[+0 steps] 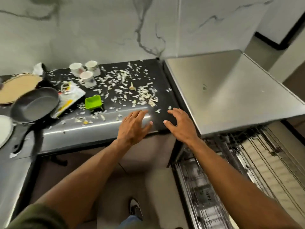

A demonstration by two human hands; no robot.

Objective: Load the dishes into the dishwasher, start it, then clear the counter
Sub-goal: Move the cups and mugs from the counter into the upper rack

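Observation:
My left hand [134, 125] and my right hand [179, 123] hover side by side over the near right corner of the dark counter [156, 76], fingers spread and holding nothing. Pale food scraps [145, 95] are scattered across the counter beyond them. Three white cups [85, 72] stand at the back. A black frying pan [35, 104] sits at the left, its handle pointing toward me. A small green container [93, 102] rests near the middle. The dishwasher [231, 100] stands at the right with its door down and wire racks [257, 159] pulled out.
A round tan board [18, 86] and a white plate [5, 129] lie at the far left. A printed packet [71, 96] lies beside the pan. The dishwasher's steel top is bare. A marbled wall backs the counter. My shoe [135, 208] is on the floor below.

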